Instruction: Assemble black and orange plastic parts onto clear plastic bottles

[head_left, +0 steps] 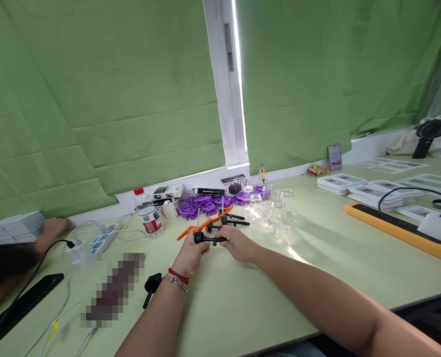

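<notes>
My left hand (190,255) is closed round the thick round end of a black rod-like part (208,239). At the thin end of the same part, the fingers of my right hand (238,243) are closed. Just beyond my hands lie orange strips (186,231) and more black parts (238,222). Purple openwork pieces (188,209) are heaped behind them. Another black part (152,285) rests on the table beside my left wrist.
Clear jars (279,220) stand to the right of the purple pieces. A water bottle (149,218), white cables and a power strip (103,239) are at left, near another person's hand (54,228). An orange bar (402,233) and paper stacks (376,193) lie at right.
</notes>
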Motion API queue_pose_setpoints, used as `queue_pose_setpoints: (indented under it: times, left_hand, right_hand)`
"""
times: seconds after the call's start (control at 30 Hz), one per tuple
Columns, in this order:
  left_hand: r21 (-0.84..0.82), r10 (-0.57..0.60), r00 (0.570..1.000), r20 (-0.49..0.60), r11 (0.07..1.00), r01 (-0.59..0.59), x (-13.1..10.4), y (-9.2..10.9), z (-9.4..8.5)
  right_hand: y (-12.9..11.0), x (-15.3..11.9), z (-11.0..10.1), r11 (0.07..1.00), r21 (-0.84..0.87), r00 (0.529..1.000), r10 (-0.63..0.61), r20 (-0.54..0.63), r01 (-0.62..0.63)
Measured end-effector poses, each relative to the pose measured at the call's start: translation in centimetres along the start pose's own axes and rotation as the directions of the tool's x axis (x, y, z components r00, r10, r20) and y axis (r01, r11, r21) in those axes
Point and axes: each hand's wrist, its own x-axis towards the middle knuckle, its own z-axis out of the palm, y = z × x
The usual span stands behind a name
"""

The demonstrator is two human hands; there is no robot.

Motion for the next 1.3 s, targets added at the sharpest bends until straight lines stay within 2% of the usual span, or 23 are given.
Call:
queue_pose_setpoints:
  times: [0.2,0.27,0.37,0.47,0.6,0.73,0.8,0.87,0.97,1.1,1.2,1.3]
  left_hand:
    - [0.029,-0.027,0.999,0.035,0.999,0.026,-0.2,0.2,0.1]
    - [0.014,-0.011,1.000,0.005,1.000,0.011,-0.2,0.1,0.1]
    - [0.033,0.098,0.991,-0.092,0.995,-0.095,0.0,0.0,0.0]
    - [0.099,0.215,0.963,-0.166,0.975,-0.200,0.1,-0.2,0.1]
    - [0.091,0.336,0.931,-0.142,0.941,-0.326,-0.3,0.1,0.7]
    - [0.129,0.398,0.917,-0.027,0.911,-0.391,-0.8,1.0,0.8]
    - [0.225,0.441,0.897,-0.031,0.878,-0.423,-0.9,1.4,0.5]
    - [0.351,0.516,0.855,-0.059,0.812,-0.466,-0.8,1.7,0.0]
    - [0.460,0.586,0.808,-0.068,0.737,-0.496,-0.6,1.6,-0.5]
    - [0.509,0.614,0.785,-0.077,0.701,-0.499,-0.5,1.4,-0.5]
    - [0.555,0.624,0.781,-0.025,0.658,-0.508,-0.7,1.6,-0.2]
    - [0.503,0.598,0.800,0.040,0.680,-0.533,-0.8,1.6,0.1]
  right_hand:
    - [-0.2,-0.1,0.3,0.997,0.025,0.997,0.075,-0.006,-0.075]
    - [-0.2,-0.1,0.5,0.997,0.029,0.997,0.076,-0.024,-0.076]
    - [-0.2,0.0,0.6,0.996,0.058,0.996,0.073,-0.050,-0.070]
    - [-0.5,0.0,0.6,0.987,0.123,0.992,0.114,-0.058,-0.106]
    - [-0.8,0.0,0.7,0.958,0.252,0.986,0.154,-0.057,-0.135]
    - [-0.6,0.0,1.1,0.836,0.495,0.963,0.270,0.010,-0.239]
    - [-0.8,0.0,1.2,0.752,0.607,0.955,0.293,0.039,-0.256]
    - [-1.2,0.0,1.2,0.691,0.678,0.958,0.280,0.069,-0.251]
    - [-2.3,-0.1,0.9,0.646,0.725,0.964,0.252,0.091,-0.237]
    - [-3.4,-0.1,0.7,0.593,0.771,0.961,0.262,0.088,-0.232]
    - [-3.8,-0.1,0.7,0.550,0.789,0.944,0.310,0.111,-0.273]
    - [-3.7,0.0,0.6,0.543,0.786,0.935,0.333,0.124,-0.297]
